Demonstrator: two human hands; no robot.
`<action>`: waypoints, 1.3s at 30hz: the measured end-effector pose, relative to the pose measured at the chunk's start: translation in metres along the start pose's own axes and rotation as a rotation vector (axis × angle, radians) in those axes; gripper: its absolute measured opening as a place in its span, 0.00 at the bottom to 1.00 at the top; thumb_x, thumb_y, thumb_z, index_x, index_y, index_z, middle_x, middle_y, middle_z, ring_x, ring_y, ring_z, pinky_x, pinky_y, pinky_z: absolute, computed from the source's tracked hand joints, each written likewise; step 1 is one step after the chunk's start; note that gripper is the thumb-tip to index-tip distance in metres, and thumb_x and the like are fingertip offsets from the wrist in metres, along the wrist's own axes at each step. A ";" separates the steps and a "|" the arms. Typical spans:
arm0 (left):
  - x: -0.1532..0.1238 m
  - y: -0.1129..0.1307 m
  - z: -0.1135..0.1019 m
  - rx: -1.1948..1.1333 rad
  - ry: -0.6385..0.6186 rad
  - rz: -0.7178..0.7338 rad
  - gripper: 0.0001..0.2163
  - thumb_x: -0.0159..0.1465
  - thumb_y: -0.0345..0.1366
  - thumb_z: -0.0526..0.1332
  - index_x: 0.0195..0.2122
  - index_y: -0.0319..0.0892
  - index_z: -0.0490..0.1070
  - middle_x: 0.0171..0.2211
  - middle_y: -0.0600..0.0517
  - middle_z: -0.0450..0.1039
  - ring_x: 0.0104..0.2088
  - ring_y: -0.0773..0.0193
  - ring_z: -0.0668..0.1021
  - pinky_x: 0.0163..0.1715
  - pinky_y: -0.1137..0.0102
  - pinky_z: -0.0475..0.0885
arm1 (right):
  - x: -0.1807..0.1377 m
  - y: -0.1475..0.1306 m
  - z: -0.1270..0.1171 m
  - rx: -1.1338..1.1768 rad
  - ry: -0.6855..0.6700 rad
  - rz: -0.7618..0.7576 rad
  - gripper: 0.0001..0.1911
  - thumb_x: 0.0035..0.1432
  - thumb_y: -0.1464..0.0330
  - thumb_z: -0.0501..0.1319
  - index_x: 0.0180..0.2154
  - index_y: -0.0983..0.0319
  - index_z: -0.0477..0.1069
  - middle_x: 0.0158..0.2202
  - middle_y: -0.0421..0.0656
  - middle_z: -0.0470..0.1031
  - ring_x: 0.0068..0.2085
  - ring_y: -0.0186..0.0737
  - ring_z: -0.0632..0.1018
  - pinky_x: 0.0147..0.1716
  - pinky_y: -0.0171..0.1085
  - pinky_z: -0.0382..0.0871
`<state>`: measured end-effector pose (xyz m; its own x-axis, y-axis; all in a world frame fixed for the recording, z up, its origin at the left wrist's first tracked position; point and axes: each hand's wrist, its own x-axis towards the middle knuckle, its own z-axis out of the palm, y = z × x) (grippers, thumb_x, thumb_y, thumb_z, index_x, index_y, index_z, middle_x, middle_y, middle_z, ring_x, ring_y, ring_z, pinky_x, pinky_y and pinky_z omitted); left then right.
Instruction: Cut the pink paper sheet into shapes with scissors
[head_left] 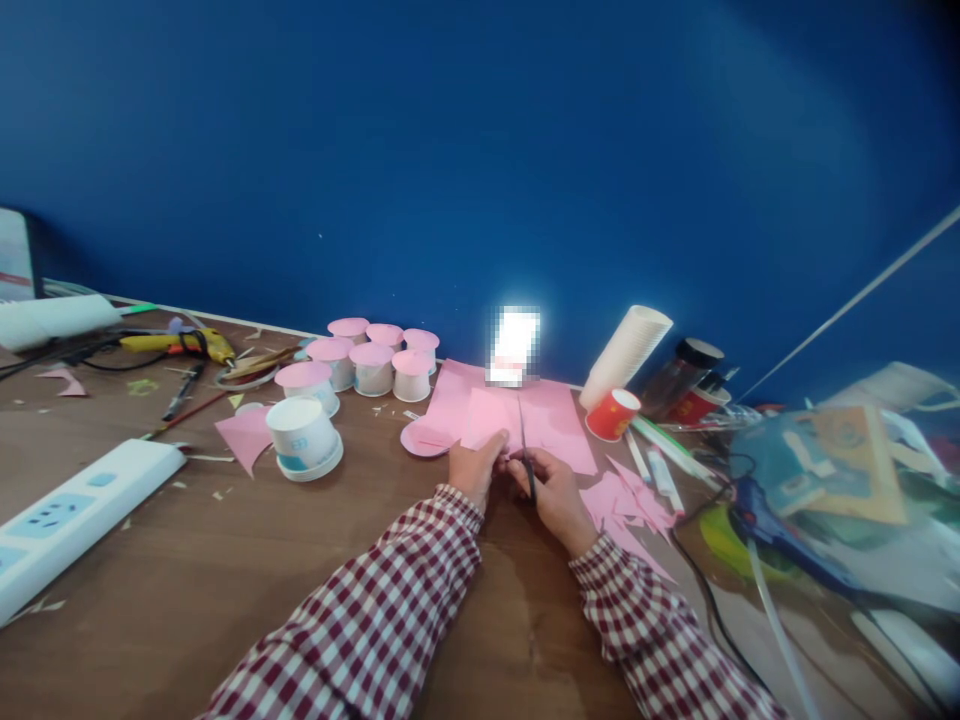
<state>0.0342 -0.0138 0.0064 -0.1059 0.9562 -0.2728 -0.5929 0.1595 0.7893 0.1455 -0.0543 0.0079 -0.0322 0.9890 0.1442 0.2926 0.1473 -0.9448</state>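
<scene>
My left hand pinches the near edge of a small pink paper sheet and holds it up off the brown table. In my right hand is a pair of scissors, with the blades pointing away from me into that sheet. A larger pink paper sheet lies flat on the table behind both hands. A pink paper circle rests just left of my left hand. Both sleeves are red-and-white checked.
Several white cups with pink paper lids stand at the back, and an upturned white cup closer left. A white power strip lies far left. Pink scraps, a red cup, a stack of cups and a blue glue gun crowd the right.
</scene>
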 end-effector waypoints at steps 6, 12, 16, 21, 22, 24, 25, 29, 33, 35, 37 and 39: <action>-0.001 0.001 0.001 0.009 -0.003 0.019 0.10 0.43 0.35 0.69 0.20 0.35 0.69 0.14 0.55 0.67 0.16 0.72 0.68 0.15 0.76 0.63 | 0.000 0.001 0.000 -0.020 0.006 -0.011 0.14 0.54 0.60 0.62 0.38 0.63 0.74 0.22 0.38 0.70 0.23 0.33 0.69 0.22 0.31 0.63; 0.000 0.000 0.000 0.010 -0.018 0.041 0.11 0.43 0.36 0.69 0.20 0.35 0.69 0.14 0.55 0.67 0.15 0.72 0.67 0.15 0.76 0.63 | 0.001 0.002 0.000 -0.023 0.013 -0.001 0.15 0.53 0.60 0.62 0.38 0.63 0.74 0.23 0.40 0.72 0.23 0.34 0.69 0.22 0.32 0.63; 0.002 -0.002 -0.002 0.037 -0.012 0.041 0.11 0.43 0.37 0.69 0.20 0.35 0.70 0.15 0.53 0.69 0.15 0.72 0.68 0.15 0.75 0.62 | 0.000 0.001 0.001 -0.001 0.015 -0.004 0.14 0.53 0.61 0.62 0.38 0.63 0.74 0.22 0.38 0.70 0.23 0.33 0.68 0.22 0.31 0.63; 0.001 -0.001 -0.001 0.052 -0.013 0.016 0.11 0.44 0.36 0.68 0.22 0.34 0.70 0.16 0.53 0.70 0.16 0.72 0.69 0.15 0.76 0.63 | 0.000 -0.001 0.002 0.041 0.012 0.000 0.13 0.54 0.61 0.61 0.37 0.64 0.74 0.21 0.38 0.69 0.22 0.33 0.68 0.22 0.31 0.62; 0.000 0.000 0.000 0.045 -0.008 0.012 0.11 0.44 0.35 0.68 0.23 0.34 0.71 0.17 0.53 0.70 0.16 0.72 0.69 0.15 0.76 0.64 | -0.001 -0.002 0.002 0.040 0.012 0.001 0.13 0.54 0.61 0.61 0.37 0.63 0.74 0.21 0.38 0.69 0.22 0.33 0.68 0.22 0.31 0.61; -0.001 0.001 0.001 0.023 0.002 0.012 0.11 0.43 0.35 0.69 0.24 0.34 0.71 0.17 0.53 0.70 0.17 0.71 0.70 0.16 0.76 0.64 | -0.001 -0.004 0.002 0.026 0.015 0.003 0.13 0.54 0.60 0.61 0.36 0.63 0.74 0.20 0.37 0.68 0.21 0.33 0.67 0.21 0.31 0.61; -0.002 0.002 0.001 0.014 0.006 0.016 0.11 0.42 0.35 0.69 0.24 0.34 0.70 0.17 0.53 0.70 0.17 0.71 0.70 0.16 0.76 0.64 | -0.001 -0.005 0.002 0.013 0.017 0.005 0.13 0.54 0.60 0.60 0.35 0.63 0.74 0.19 0.37 0.68 0.21 0.33 0.67 0.21 0.31 0.60; -0.002 0.002 0.001 0.007 -0.001 0.028 0.12 0.42 0.35 0.69 0.23 0.34 0.70 0.17 0.53 0.70 0.17 0.72 0.69 0.15 0.76 0.64 | -0.002 -0.009 0.002 -0.023 0.022 0.009 0.12 0.55 0.60 0.60 0.34 0.63 0.74 0.17 0.36 0.66 0.20 0.33 0.67 0.20 0.31 0.59; -0.001 0.002 0.001 -0.012 -0.004 0.011 0.13 0.41 0.35 0.70 0.24 0.35 0.70 0.17 0.54 0.69 0.18 0.71 0.70 0.15 0.76 0.64 | -0.001 -0.009 0.002 0.024 0.043 0.027 0.14 0.54 0.58 0.60 0.33 0.63 0.73 0.17 0.36 0.65 0.19 0.33 0.66 0.18 0.31 0.59; -0.002 0.003 0.001 -0.020 -0.010 0.003 0.13 0.40 0.35 0.71 0.24 0.35 0.70 0.17 0.54 0.69 0.18 0.71 0.70 0.15 0.76 0.64 | 0.000 -0.007 0.003 0.068 0.066 0.051 0.15 0.53 0.57 0.61 0.33 0.63 0.72 0.16 0.35 0.65 0.18 0.32 0.66 0.18 0.31 0.59; -0.003 0.005 0.001 -0.036 -0.023 -0.001 0.14 0.40 0.34 0.71 0.24 0.35 0.70 0.17 0.55 0.69 0.17 0.72 0.69 0.15 0.77 0.64 | 0.000 -0.005 0.003 0.115 0.095 0.074 0.16 0.51 0.56 0.62 0.34 0.64 0.71 0.16 0.35 0.65 0.18 0.32 0.67 0.18 0.31 0.60; -0.004 0.006 0.001 -0.060 -0.034 -0.016 0.14 0.40 0.33 0.71 0.25 0.36 0.70 0.18 0.56 0.69 0.17 0.73 0.69 0.15 0.78 0.64 | 0.001 -0.002 0.002 0.168 0.125 0.078 0.17 0.51 0.56 0.62 0.35 0.63 0.70 0.17 0.35 0.65 0.19 0.32 0.67 0.18 0.31 0.61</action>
<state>0.0318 -0.0164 0.0132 -0.0693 0.9618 -0.2649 -0.6414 0.1604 0.7503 0.1427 -0.0538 0.0097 0.1059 0.9899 0.0944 0.1259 0.0808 -0.9887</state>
